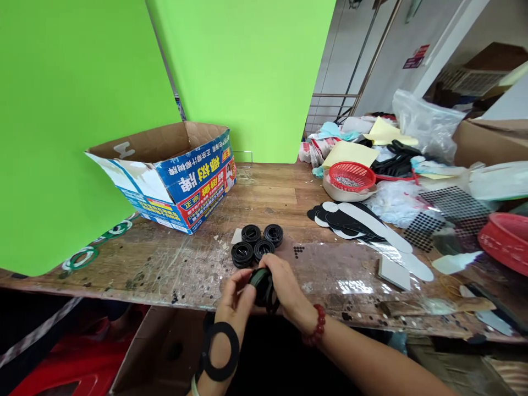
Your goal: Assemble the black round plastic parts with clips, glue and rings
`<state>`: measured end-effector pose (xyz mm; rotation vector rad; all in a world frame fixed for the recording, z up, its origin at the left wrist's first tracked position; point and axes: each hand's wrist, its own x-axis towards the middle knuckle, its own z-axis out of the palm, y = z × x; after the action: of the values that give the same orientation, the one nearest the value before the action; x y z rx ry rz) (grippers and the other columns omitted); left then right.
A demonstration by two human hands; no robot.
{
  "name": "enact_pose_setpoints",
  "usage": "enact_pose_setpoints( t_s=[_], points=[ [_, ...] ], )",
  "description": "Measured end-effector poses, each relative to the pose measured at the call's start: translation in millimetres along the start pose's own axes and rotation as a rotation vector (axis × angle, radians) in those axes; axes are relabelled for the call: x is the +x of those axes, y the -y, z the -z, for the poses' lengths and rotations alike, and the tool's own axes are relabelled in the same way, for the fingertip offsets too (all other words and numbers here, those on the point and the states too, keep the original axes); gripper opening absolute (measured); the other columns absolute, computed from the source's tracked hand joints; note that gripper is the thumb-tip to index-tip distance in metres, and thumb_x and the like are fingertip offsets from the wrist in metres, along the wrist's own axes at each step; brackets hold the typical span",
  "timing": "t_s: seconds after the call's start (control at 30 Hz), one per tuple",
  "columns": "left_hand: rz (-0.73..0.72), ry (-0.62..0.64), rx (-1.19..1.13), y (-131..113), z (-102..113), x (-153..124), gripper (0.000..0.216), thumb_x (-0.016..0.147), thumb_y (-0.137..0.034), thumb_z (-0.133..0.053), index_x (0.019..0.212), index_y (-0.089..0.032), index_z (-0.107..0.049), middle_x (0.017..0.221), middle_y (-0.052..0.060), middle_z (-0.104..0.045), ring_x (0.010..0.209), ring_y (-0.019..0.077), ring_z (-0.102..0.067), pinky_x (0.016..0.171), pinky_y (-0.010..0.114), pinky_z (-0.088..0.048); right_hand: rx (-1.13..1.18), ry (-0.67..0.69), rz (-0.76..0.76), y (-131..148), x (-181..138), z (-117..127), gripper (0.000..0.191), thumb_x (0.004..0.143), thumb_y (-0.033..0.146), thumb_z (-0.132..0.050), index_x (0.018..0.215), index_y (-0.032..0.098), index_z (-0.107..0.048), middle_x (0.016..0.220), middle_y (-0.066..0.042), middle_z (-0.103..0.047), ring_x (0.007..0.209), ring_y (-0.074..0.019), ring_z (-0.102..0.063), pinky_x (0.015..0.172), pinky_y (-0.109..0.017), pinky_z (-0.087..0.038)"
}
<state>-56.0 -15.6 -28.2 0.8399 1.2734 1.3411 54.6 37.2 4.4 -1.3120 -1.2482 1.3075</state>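
Observation:
My left hand (236,300) and my right hand (287,285) are close together at the table's front edge, both closed on a black round coil (260,283). Loose black loops hang from its right side, under my right fingers. Its exact kind is hard to make out, since my fingers cover part of it. Just beyond my fingertips, several similar black coils (251,234) lie grouped on the tabletop. A flat black ring (220,351) rests on my left wrist, and a red bead bracelet (319,324) is around my right wrist.
An open cardboard box (193,190) stands at the left before green panels (247,77). On the right lie black and white insole-shaped pieces (363,220), a red basket (352,176) in a bowl, a white block (394,274), a squeeze bottle (456,263) and piled materials.

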Motion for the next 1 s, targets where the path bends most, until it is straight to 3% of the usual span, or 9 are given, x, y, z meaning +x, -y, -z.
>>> enact_pose_setpoints(
  t_s=[0.1, 0.27, 0.4, 0.53, 0.63, 0.7, 0.8, 0.9, 1.0],
  points=[
    [0.051, 0.078, 0.009, 5, 5, 0, 0.070, 0.055, -0.039, -0.087, 0.118, -0.023, -0.059, 0.117, 0.010, -0.070, 0.105, 0.0291, -0.068, 0.090, 0.038, -0.057, -0.109, 0.053, 0.105, 7, 9, -1, 0.045, 0.094, 0.052, -0.032, 0.065, 0.021, -0.047, 0.063, 0.001, -0.049, 0.063, -0.0143, -0.045, 0.062, -0.027, -0.038],
    [0.053, 0.031, -0.004, 14, 9, -3, 0.065, 0.057, -0.037, -0.084, 0.115, -0.023, -0.060, 0.117, 0.010, -0.071, 0.109, 0.0311, -0.068, 0.093, 0.039, -0.056, -0.566, 0.150, 0.461, 10, 7, -5, 0.048, 0.097, 0.051, -0.033, 0.061, 0.021, -0.043, 0.064, -0.001, -0.048, 0.063, -0.0137, -0.042, 0.064, -0.028, -0.031],
    [0.035, 0.030, -0.001, 13, 11, 2, 0.062, 0.057, -0.038, -0.084, 0.111, -0.022, -0.061, 0.115, 0.011, -0.071, 0.108, 0.0311, -0.068, 0.092, 0.039, -0.056, -0.732, 0.136, 0.456, 5, 11, -12, 0.050, 0.100, 0.048, -0.030, 0.062, 0.020, -0.049, 0.064, -0.002, -0.052, 0.062, -0.0146, -0.043, 0.064, -0.029, -0.031],
    [-0.059, -0.044, 0.036, -1, 27, 31, 0.070, 0.060, -0.044, -0.082, 0.121, -0.021, -0.056, 0.105, 0.010, -0.072, 0.097, 0.0259, -0.070, 0.084, 0.036, -0.058, -0.717, 0.099, 0.531, 3, 24, -7, 0.047, 0.102, 0.043, -0.029, 0.080, 0.018, -0.062, 0.082, -0.008, -0.062, 0.078, -0.0184, -0.053, 0.073, -0.030, -0.039],
    [-0.146, -0.206, 0.096, -15, 49, 69, 0.063, 0.076, -0.054, -0.065, 0.128, -0.021, -0.053, 0.119, 0.010, -0.068, 0.103, 0.0252, -0.068, 0.081, 0.034, -0.058, -0.654, 0.009, 0.640, 0, 44, 15, 0.035, 0.100, 0.036, -0.037, 0.097, 0.016, -0.065, 0.099, -0.012, -0.064, 0.097, -0.0224, -0.054, 0.090, -0.034, -0.041],
    [-0.152, -0.261, 0.315, -20, 64, 97, 0.058, 0.080, -0.059, -0.053, 0.119, -0.017, -0.059, 0.120, 0.013, -0.067, 0.102, 0.0264, -0.067, 0.077, 0.035, -0.058, -0.640, -0.067, 0.561, -6, 63, 32, 0.029, 0.096, 0.031, -0.043, 0.101, 0.014, -0.066, 0.104, -0.014, -0.063, 0.103, -0.0246, -0.053, 0.096, -0.039, -0.040],
    [-0.178, -0.192, 0.451, -20, 77, 132, 0.057, 0.079, -0.064, -0.048, 0.102, -0.016, -0.066, 0.109, 0.013, -0.072, 0.097, 0.0288, -0.068, 0.078, 0.040, -0.057, -0.603, -0.096, 0.369, -18, 91, 53, 0.029, 0.089, 0.023, -0.048, 0.107, 0.011, -0.067, 0.113, -0.017, -0.064, 0.110, -0.0268, -0.054, 0.102, -0.044, -0.039],
    [-0.282, -0.087, 0.595, -21, 74, 153, 0.048, 0.075, -0.062, -0.056, 0.093, -0.019, -0.070, 0.107, 0.011, -0.074, 0.107, 0.0308, -0.064, 0.099, 0.047, -0.048, -0.548, -0.013, 0.297, -25, 110, 65, 0.031, 0.086, 0.019, -0.047, 0.105, 0.012, -0.069, 0.108, -0.014, -0.070, 0.100, -0.0235, -0.062, 0.095, -0.040, -0.045],
    [-0.408, 0.016, 0.746, -26, 61, 162, 0.044, 0.080, -0.054, -0.055, 0.102, -0.020, -0.071, 0.119, 0.011, -0.071, 0.121, 0.0306, -0.057, 0.113, 0.048, -0.034, -0.500, 0.100, 0.260, -24, 114, 70, 0.030, 0.082, 0.017, -0.047, 0.096, 0.012, -0.072, 0.097, -0.009, -0.075, 0.087, -0.0196, -0.066, 0.083, -0.032, -0.050]
  ],
)
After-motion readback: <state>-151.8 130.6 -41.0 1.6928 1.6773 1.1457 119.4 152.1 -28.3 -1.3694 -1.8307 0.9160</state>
